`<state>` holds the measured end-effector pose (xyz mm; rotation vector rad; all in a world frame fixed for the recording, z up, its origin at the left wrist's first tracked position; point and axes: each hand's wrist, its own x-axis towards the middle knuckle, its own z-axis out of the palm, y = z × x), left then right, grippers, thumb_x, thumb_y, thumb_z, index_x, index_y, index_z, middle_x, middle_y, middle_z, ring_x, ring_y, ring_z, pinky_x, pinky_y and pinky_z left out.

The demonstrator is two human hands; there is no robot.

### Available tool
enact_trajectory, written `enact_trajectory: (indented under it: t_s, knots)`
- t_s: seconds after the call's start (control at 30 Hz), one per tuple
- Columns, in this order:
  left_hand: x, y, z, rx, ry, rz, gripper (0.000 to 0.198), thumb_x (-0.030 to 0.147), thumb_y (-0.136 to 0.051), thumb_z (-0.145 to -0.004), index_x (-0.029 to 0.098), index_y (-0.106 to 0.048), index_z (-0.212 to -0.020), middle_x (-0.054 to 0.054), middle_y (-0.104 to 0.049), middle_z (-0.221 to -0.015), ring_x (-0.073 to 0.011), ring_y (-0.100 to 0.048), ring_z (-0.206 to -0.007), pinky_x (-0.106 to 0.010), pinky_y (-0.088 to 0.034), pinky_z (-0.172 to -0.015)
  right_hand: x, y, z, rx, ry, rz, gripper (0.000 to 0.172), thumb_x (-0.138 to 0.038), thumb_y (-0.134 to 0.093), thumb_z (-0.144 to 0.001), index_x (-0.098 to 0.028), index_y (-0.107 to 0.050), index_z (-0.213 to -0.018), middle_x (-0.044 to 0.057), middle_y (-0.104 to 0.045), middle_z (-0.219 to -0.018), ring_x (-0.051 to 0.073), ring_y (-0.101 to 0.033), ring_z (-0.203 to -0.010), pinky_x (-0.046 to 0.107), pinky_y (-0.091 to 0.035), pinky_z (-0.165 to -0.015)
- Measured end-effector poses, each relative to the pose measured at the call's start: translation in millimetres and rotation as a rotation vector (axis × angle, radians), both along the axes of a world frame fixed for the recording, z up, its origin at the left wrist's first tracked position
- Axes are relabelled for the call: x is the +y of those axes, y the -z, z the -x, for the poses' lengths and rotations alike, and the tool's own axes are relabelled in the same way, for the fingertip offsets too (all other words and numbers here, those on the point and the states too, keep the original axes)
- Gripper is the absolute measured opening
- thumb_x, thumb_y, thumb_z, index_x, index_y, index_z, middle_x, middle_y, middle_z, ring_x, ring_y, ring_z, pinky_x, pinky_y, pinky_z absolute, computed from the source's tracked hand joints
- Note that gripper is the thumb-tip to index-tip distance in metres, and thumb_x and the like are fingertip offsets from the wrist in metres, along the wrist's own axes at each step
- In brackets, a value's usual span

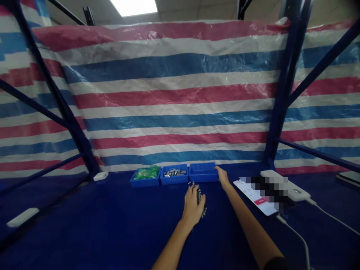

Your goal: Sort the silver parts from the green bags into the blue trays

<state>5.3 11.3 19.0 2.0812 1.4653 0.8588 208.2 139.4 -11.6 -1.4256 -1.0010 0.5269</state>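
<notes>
On the blue surface, my left hand (193, 204) lies beside a small pile of dark and silvery metal parts (199, 197), its fingers apart and partly around them. My right hand (222, 176) grips the right end of a blue bin (203, 178) that shows no parts inside. Left of that bin stands a second blue bin (174, 181) with silvery metal pieces (174, 172) in it. A third blue bin (145, 183), farthest left, holds green plastic bags (147, 172).
A phone (254, 197) and a white power bank (285, 186) with cables lie at the right. Small white objects (100, 176) sit at the left. Blue frame posts (289, 75) and a striped sheet (174, 90) stand behind.
</notes>
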Motion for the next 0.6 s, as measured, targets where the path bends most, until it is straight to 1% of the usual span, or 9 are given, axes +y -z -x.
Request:
enact_trajectory:
  t_s: [0.07, 0.13, 0.2, 0.3, 0.37, 0.43, 0.47, 0.53, 0.6]
  knots:
    - [-9.6, -5.7, 4.8, -0.018, 0.017, -0.014, 0.05, 0.045, -0.037, -0.088, 0.023, -0.04, -0.134, -0.006, -0.03, -0.148, -0.0245, -0.016, -0.139, -0.045, -0.019, -0.113, -1.0, -0.2, -1.4, -0.011, 0.002, 0.03, 0.037, -0.035, -0.049, -0.069, -0.016, -0.073, -0.09, 0.005, -0.072, -0.076, 0.026, -0.066, -0.085, 0.032, -0.05, -0.073]
    - [-21.7, -10.3, 14.4, -0.006, 0.033, -0.042, 0.049, 0.047, -0.034, -0.09, 0.027, -0.038, -0.135, -0.003, -0.026, -0.149, -0.0239, -0.009, -0.14, -0.047, -0.018, -0.113, -2.9, -0.8, -1.0, -0.029, 0.005, 0.048, 0.041, -0.032, -0.052, -0.067, -0.015, -0.07, -0.1, 0.006, -0.072, -0.088, 0.028, -0.063, -0.095, 0.034, -0.049, -0.08]
    - [-33.1, -12.0, 25.3, 0.078, 0.125, -0.084, 0.052, 0.05, -0.034, -0.089, 0.03, -0.033, -0.138, -0.001, -0.02, -0.151, -0.0243, -0.004, -0.141, -0.049, -0.018, -0.113, -5.4, -1.6, 0.6, -0.046, 0.004, 0.053, 0.047, -0.029, -0.054, -0.065, -0.014, -0.067, -0.107, 0.01, -0.07, -0.098, 0.03, -0.061, -0.102, 0.037, -0.046, -0.087]
    - [-40.5, -9.4, 30.7, 0.283, 0.3, -0.09, 0.073, 0.06, -0.045, -0.081, 0.029, -0.022, -0.143, -0.005, -0.011, -0.153, -0.0294, 0.0, -0.14, -0.055, -0.016, -0.111, -8.0, -2.0, 3.9, -0.143, -0.018, 0.062, 0.054, -0.025, -0.055, -0.064, -0.012, -0.063, -0.115, 0.014, -0.068, -0.103, 0.032, -0.06, -0.103, 0.039, -0.045, -0.088]
    - [-36.1, -6.5, 21.4, 0.368, 0.342, -0.097, 0.084, 0.066, -0.047, -0.076, 0.025, -0.019, -0.144, -0.01, -0.009, -0.153, -0.0316, -0.001, -0.139, -0.057, -0.016, -0.11, -8.1, -0.8, 5.2, -0.217, -0.03, 0.066, 0.055, -0.023, -0.053, -0.065, -0.013, -0.061, -0.118, 0.014, -0.069, -0.103, 0.031, -0.062, -0.101, 0.039, -0.046, -0.087]
    - [-26.2, -4.4, 4.8, 0.395, 0.335, -0.172, 0.085, 0.067, -0.046, -0.076, 0.021, -0.021, -0.143, -0.013, -0.011, -0.152, -0.0313, -0.004, -0.139, -0.057, -0.017, -0.11, -6.8, 2.3, 5.3, -0.234, -0.039, 0.06, 0.054, -0.022, -0.051, -0.066, -0.014, -0.06, -0.119, 0.013, -0.069, -0.1, 0.03, -0.063, -0.098, 0.04, -0.047, -0.086]
    - [-20.4, -3.8, -4.0, 0.392, 0.301, -0.243, 0.082, 0.066, -0.045, -0.077, 0.02, -0.024, -0.142, -0.014, -0.014, -0.152, -0.0313, -0.005, -0.14, -0.057, -0.015, -0.111, -6.0, 4.4, 5.2, -0.217, -0.047, 0.046, 0.054, -0.022, -0.051, -0.067, -0.014, -0.06, -0.119, 0.012, -0.069, -0.1, 0.029, -0.063, -0.098, 0.04, -0.047, -0.086]
    - [-9.2, -3.3, -17.9, 0.374, 0.235, -0.375, 0.07, 0.059, -0.042, -0.083, 0.018, -0.031, -0.139, -0.014, -0.019, -0.151, -0.0294, -0.008, -0.14, -0.055, -0.016, -0.111, -4.9, 8.3, 5.3, -0.153, -0.065, -0.009, 0.053, -0.025, -0.051, -0.069, -0.013, -0.058, -0.12, 0.013, -0.068, -0.104, 0.028, -0.062, -0.101, 0.04, -0.047, -0.088]
    - [-0.5, -3.7, -23.0, 0.343, 0.168, -0.483, 0.055, 0.048, -0.04, -0.088, 0.017, -0.038, -0.134, -0.014, -0.026, -0.148, -0.027, -0.013, -0.139, -0.052, -0.02, -0.111, -6.3, 9.1, 7.1, -0.086, -0.071, -0.082, 0.053, -0.031, -0.052, -0.072, -0.011, -0.056, -0.12, 0.015, -0.065, -0.11, 0.027, -0.059, -0.105, 0.041, -0.046, -0.09]
